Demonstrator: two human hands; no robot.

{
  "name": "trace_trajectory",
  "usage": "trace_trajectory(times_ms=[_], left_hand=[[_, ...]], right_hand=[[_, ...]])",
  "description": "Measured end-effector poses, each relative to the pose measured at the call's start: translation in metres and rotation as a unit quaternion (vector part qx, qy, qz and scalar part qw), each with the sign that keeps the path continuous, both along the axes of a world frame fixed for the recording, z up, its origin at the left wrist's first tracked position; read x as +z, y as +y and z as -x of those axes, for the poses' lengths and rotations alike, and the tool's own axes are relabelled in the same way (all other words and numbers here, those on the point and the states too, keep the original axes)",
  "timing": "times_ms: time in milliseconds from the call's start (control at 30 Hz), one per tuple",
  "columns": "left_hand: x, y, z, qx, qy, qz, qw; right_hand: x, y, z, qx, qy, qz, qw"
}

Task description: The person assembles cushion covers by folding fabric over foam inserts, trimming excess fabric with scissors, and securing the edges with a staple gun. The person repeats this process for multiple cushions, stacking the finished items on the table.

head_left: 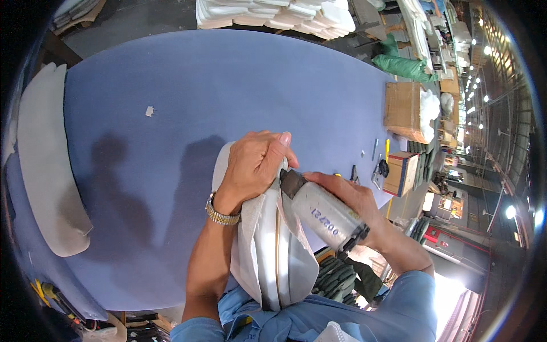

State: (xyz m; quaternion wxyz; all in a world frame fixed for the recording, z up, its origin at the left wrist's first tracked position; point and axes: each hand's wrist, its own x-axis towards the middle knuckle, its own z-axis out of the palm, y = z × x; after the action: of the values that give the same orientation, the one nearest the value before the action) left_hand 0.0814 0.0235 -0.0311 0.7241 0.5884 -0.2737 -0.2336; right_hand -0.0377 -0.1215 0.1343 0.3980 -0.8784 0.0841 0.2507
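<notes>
Close to my body a long, light grey fabric cover (248, 236) lies folded open around a white padded core (266, 251), with a thin brown line running down its length. My left hand (256, 162) is closed over the far end of this padded piece, thumb on top. My right hand (350, 194) grips a silver cylindrical tool (325, 219) with a dark nose (292, 183); I cannot tell its exact kind. The nose touches or nearly touches the cover's edge just beside my left fingers. Most of the right fingers are hidden behind the tool.
A blue-covered table (273, 74) spreads ahead, with a curved grey padded piece (48, 165) at left and a small white scrap (150, 111). Scissors (377, 174) and a yellow stick (387, 149) lie at the right edge. Beyond stand cardboard boxes (401, 111) and stacked white pieces (273, 14).
</notes>
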Motion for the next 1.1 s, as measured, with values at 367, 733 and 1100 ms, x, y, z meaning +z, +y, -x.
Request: trace_trajectory(times_ms=[367, 733, 1100], left_hand=[[0.006, 0.000, 0.002, 0.024, 0.109, -0.021, 0.994], [0.008, 0.009, -0.003, 0.030, 0.093, -0.043, 0.994], [0.006, -0.007, 0.000, 0.029, 0.092, -0.030, 0.995]], right_hand=[[0.001, -0.005, -0.034, 0.051, -0.020, 0.019, 0.998], [-0.005, 0.000, -0.044, 0.122, -0.072, 0.056, 0.988], [-0.013, -0.013, -0.028, 0.104, -0.063, 0.078, 0.990]])
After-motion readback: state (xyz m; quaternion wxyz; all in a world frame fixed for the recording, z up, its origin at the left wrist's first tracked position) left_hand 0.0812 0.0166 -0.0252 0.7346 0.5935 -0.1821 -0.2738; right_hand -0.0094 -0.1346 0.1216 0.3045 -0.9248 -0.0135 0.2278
